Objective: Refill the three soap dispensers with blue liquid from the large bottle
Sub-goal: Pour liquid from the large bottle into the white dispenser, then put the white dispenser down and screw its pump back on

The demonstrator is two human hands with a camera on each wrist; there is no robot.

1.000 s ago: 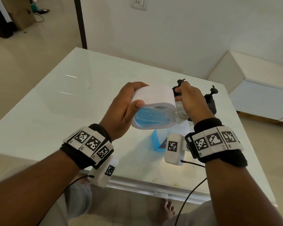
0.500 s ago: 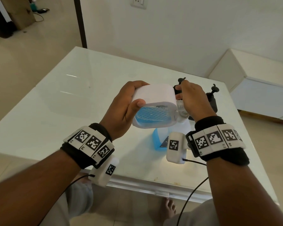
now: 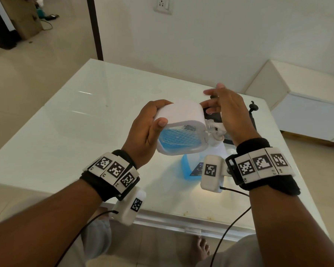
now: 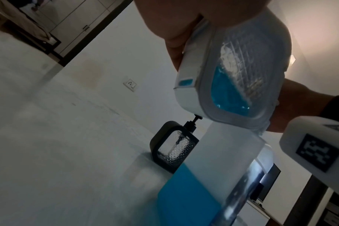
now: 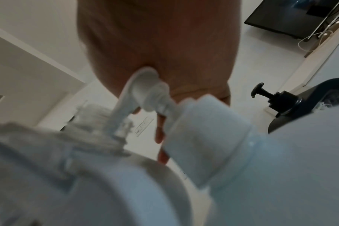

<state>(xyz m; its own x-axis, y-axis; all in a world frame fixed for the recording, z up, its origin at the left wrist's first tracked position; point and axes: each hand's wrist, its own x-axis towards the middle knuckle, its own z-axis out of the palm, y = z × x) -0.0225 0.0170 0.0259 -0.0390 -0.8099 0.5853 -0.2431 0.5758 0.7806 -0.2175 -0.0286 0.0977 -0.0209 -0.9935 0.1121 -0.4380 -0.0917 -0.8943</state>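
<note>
left hand (image 3: 147,132) gripping white soap dispenser (image 3: 181,130) tipped sideways over white table (image 3: 85,122), blue liquid inside, right hand (image 3: 229,114) with fingers spread at its pump end, large bottle (image 3: 193,166) below, black dispenser (image 3: 254,116) behind

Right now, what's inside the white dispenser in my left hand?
Blue liquid partly fills the white dispenser, pooled at its lower side; the textured window's rest looks empty. The left hand covers its back.
</note>
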